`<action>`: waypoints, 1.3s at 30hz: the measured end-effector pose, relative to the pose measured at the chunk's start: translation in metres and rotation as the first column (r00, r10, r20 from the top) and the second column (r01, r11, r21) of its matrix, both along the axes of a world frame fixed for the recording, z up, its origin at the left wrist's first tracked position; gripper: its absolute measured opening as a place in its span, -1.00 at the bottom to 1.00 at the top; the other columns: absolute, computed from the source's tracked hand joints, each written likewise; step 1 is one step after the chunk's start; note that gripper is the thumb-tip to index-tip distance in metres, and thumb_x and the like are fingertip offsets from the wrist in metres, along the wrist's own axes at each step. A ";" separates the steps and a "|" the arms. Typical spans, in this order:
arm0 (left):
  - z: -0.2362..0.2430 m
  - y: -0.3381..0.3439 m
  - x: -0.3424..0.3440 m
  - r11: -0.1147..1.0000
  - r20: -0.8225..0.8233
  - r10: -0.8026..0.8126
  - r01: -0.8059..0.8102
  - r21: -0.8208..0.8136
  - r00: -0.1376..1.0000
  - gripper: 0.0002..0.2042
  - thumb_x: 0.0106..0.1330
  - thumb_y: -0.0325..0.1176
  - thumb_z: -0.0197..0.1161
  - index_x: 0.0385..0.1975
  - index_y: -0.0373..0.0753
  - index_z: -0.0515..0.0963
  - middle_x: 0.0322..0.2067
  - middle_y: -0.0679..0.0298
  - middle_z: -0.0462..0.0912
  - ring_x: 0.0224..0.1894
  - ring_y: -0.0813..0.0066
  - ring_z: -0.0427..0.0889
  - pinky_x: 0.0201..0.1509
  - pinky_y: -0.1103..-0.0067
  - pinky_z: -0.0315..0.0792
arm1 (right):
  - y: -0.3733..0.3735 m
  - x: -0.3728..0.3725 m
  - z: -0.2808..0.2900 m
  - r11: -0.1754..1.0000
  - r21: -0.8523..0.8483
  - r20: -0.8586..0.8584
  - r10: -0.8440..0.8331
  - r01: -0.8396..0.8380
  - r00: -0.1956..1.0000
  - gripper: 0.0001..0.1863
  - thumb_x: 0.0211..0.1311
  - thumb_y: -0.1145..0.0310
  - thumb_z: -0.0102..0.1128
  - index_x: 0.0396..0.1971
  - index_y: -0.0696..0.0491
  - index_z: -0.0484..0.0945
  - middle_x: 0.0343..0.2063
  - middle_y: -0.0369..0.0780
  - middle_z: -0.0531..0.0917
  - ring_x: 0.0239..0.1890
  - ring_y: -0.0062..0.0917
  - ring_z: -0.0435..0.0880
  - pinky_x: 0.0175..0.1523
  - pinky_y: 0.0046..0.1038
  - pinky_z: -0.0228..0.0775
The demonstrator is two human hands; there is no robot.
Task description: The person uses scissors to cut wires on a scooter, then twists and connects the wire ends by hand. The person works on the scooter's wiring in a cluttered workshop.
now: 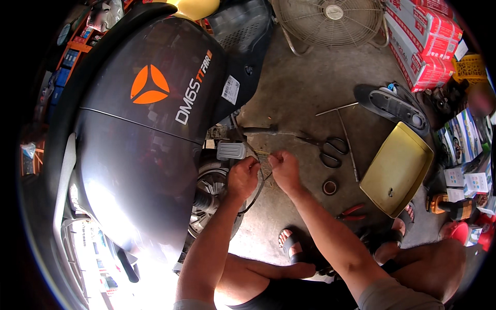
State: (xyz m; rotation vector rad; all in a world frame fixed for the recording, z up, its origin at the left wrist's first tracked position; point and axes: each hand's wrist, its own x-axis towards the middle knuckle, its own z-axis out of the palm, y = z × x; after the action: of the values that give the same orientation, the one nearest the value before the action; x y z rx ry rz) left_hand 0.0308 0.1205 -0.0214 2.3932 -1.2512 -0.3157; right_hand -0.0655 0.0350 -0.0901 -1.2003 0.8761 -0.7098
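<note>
Beside the grey scooter body (137,186), low by its wheel (205,217) and grey foot peg (230,151), my two hands work on thin wiring. My left hand (243,176) has its fingertips closed on a dark cable (253,200) that hangs in a loop from under the body. My right hand (283,170), a little to its right, pinches a thin wire, with a yellowish strand (262,153) showing between the hands. The exact join at the fingertips is too small to make out. Black scissors (331,152) and a long-handled tool (261,130) lie just beyond my hands.
On the floor lie a T-handle wrench (345,134), a tape roll (329,187), red pliers (350,212), a yellow tray (376,170) and a dark moulded part (380,106). A floor fan (310,23) stands at the back; red-white boxes (431,75) and other goods crowd the right.
</note>
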 end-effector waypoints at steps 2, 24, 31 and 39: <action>0.002 -0.002 -0.001 1.000 0.004 -0.003 0.003 0.007 1.000 -0.93 0.19 -0.42 0.21 -0.44 -0.27 0.53 -0.43 0.03 0.61 -0.32 -0.03 0.59 -0.28 0.26 0.45 | -0.012 0.001 -0.004 0.998 -0.055 -0.004 -0.011 0.011 1.000 -0.84 0.09 0.38 0.25 -0.41 0.16 0.63 -0.50 -0.07 0.68 -0.41 -0.31 0.69 -0.29 -0.37 0.48; 0.005 -0.001 -0.002 0.998 0.071 -0.054 0.055 -0.016 0.996 -0.92 0.19 -0.42 0.21 -0.44 -0.29 0.54 -0.48 0.03 0.60 -0.41 0.01 0.59 -0.34 0.31 0.43 | -0.028 -0.012 0.034 0.712 -0.653 -0.103 0.254 -0.258 0.962 -0.59 -0.07 0.50 0.27 -0.12 0.07 0.48 -0.13 -0.09 0.57 -0.08 -0.13 0.55 -0.04 -0.21 0.42; 0.004 -0.003 -0.003 0.999 0.086 -0.038 0.039 -0.018 0.996 -0.92 0.19 -0.43 0.20 -0.43 -0.29 0.53 -0.48 0.03 0.59 -0.40 0.01 0.59 -0.34 0.31 0.43 | -0.029 0.004 0.013 0.762 -0.633 0.015 0.186 -0.135 0.982 -0.74 0.01 0.51 0.25 -0.23 0.08 0.52 -0.33 -0.12 0.61 -0.20 -0.13 0.58 -0.15 -0.16 0.38; 0.006 -0.002 -0.001 0.999 0.060 -0.020 0.018 0.030 0.998 -0.93 0.21 -0.43 0.19 -0.43 -0.28 0.52 -0.48 0.05 0.60 -0.40 0.01 0.60 -0.34 0.33 0.43 | -0.073 0.016 0.023 0.815 -0.477 0.062 0.403 -0.327 0.913 -0.92 0.04 0.58 0.15 -0.42 0.16 0.57 -0.43 -0.03 0.63 -0.34 -0.18 0.65 -0.25 -0.30 0.44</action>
State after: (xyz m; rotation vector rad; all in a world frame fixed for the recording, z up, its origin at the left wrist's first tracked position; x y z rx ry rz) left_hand 0.0302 0.1185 -0.0155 2.4335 -1.3049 -0.2717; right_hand -0.0495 -0.0377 -0.0668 -1.6538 0.3196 -0.7016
